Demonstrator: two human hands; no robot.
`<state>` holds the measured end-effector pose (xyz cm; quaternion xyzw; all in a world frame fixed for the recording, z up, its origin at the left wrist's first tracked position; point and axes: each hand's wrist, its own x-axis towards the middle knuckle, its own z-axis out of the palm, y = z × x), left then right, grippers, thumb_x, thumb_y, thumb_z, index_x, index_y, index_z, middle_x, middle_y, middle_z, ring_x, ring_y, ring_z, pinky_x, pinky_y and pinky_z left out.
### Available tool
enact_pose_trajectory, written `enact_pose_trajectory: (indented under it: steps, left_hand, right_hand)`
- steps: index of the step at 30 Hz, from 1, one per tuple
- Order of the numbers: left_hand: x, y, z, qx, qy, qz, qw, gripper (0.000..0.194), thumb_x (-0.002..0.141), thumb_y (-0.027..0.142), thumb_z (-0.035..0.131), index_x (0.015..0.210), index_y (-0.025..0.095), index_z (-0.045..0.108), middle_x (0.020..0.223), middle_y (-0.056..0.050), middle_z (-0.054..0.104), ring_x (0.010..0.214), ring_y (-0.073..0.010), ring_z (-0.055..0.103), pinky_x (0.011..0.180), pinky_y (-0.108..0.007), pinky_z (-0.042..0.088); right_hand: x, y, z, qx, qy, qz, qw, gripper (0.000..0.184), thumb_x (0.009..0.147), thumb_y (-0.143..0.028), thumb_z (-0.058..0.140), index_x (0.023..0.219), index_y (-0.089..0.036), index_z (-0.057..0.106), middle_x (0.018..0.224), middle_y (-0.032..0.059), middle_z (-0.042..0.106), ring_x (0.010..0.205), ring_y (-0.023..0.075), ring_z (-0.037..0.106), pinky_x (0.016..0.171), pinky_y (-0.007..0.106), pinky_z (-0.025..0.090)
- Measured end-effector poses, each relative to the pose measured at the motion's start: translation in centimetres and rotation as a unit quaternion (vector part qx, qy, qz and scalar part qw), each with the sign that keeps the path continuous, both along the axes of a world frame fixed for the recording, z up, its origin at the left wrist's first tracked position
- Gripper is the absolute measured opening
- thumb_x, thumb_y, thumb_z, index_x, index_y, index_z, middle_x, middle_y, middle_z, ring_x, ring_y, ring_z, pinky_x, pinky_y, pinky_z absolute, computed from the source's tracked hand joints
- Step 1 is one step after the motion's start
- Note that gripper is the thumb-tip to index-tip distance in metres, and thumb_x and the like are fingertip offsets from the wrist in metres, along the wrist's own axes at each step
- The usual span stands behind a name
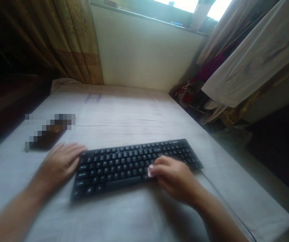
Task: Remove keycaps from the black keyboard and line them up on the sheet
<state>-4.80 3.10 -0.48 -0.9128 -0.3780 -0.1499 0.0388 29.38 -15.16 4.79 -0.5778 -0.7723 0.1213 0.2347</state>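
Observation:
A black computer keyboard [124, 168] lies at a slant on a pale sheet. My left hand [61, 161] rests beside its left end, fingers stretched out, the fingertips near the upper left corner. Over the lower right part of the keys is my right hand [173, 176], its fingers pinched on a small pinkish-white piece of cloth or tissue [150, 170]. That piece touches or hovers just above the keys; I cannot tell which. My right hand hides some of the keys under it.
The sheet covers a bed-like surface [124, 111]. A dark brown object, partly pixelated [48, 137], lies to the left. The keyboard's cable [225, 201] runs down the right side. Curtains [76, 43] hang behind, and clothes [255, 60] hang at the right.

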Motion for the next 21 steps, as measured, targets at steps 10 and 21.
enact_pose_trajectory:
  steps: [10, 21]
  left_hand:
    - [-0.2, 0.3, -0.1, -0.001, 0.008, 0.001, 1.0, 0.033, 0.089, 0.032, 0.042, 0.111, 0.027, 0.065, 0.116, -0.004, 0.073, 0.113, -0.028, 0.064, 0.105, -0.053, 0.041]
    - [-0.2, 0.8, -0.4, 0.019, -0.004, -0.016, 1.0, 0.043, 0.088, 0.04, 0.033, 0.103, 0.022, 0.07, 0.109, -0.008, 0.076, 0.105, -0.0308, 0.067, 0.098, -0.055, 0.044]
  right_hand:
    - [1.0, -1.1, 0.2, -0.074, 0.03, 0.026, 0.996, 0.023, 0.078, -0.004, 0.057, 0.085, -0.022, 0.071, 0.087, 0.0006, 0.065, 0.076, 0.0115, 0.063, 0.069, 0.021, 0.047]
    - [3.0, -1.4, 0.4, -0.093, 0.012, -0.037, 0.995, 0.026, 0.073, -0.002, 0.058, 0.082, -0.021, 0.073, 0.085, 0.0016, 0.067, 0.076, 0.0133, 0.065, 0.07, 0.022, 0.049]
